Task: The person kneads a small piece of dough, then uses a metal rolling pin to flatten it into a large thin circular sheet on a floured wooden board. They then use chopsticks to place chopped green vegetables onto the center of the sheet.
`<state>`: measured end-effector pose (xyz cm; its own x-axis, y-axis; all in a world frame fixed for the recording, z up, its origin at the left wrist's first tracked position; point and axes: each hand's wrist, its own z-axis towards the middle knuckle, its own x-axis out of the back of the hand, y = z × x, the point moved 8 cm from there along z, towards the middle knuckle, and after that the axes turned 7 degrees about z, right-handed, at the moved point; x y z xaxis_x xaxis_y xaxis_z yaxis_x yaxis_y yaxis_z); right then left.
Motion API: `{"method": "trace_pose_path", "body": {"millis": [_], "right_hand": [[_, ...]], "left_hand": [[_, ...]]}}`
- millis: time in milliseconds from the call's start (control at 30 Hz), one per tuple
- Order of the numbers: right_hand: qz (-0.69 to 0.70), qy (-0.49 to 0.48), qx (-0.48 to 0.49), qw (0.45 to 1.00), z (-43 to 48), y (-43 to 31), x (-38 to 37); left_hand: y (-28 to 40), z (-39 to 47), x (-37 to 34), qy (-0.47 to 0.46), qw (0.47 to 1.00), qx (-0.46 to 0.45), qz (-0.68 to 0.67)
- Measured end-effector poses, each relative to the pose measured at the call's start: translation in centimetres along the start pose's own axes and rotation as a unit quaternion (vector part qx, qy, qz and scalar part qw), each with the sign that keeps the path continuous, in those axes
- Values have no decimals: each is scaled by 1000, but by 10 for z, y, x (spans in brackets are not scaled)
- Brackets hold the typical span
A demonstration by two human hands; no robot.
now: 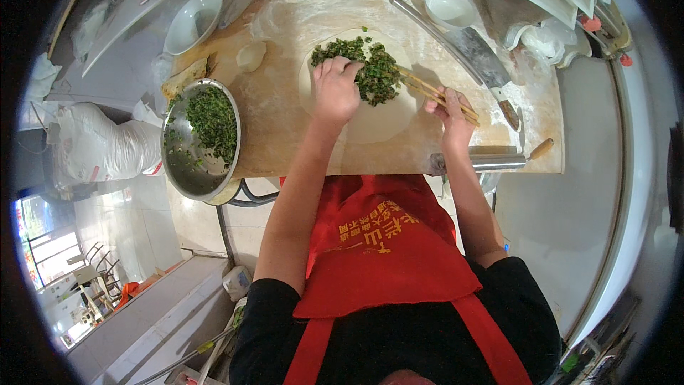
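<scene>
A thin round sheet of dough point(374, 127) lies flat on the floured wooden board point(278, 144). Chopped green filling point(378, 77) is heaped over its upper middle, with a small bit of green beyond the far edge. My left hand point(337, 91) rests at the left part of the heap, fingers bent down onto the greens; whether they pinch any is hidden. Between the fingers of my right hand point(453, 115) is a pair of wooden chopsticks point(425, 85), their tips at the right side of the filling.
Left on the board stands a steel bowl point(200, 187) of chopped greens, near a small dough piece point(251, 56). At right lie a metal rod point(435, 37), a cleaver point(481, 56) and a wooden-handled metal roller point(497, 161). White bowls point(450, 7) point(193, 21) stand farther back.
</scene>
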<state>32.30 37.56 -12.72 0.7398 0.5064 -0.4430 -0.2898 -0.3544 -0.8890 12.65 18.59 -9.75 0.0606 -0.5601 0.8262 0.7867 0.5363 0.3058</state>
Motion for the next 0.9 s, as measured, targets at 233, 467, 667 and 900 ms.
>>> {"method": "trace_pose_path", "body": {"millis": [233,467,667,900], "right_hand": [[11,-5,17,1000,-14,-14,-1],[-40,-21,-28,999,-30,-10,17],[9,-7,-13,1000,-26,-16,32],[39,40,3,998,-12,-3,24]], "left_hand": [[29,-18,9,11,999,-37,-22],[1,-41,36,62,997,36,-21],[-11,-61,50,97,991,83,-45],[-26,-68,50,104,961,192,-169]]}}
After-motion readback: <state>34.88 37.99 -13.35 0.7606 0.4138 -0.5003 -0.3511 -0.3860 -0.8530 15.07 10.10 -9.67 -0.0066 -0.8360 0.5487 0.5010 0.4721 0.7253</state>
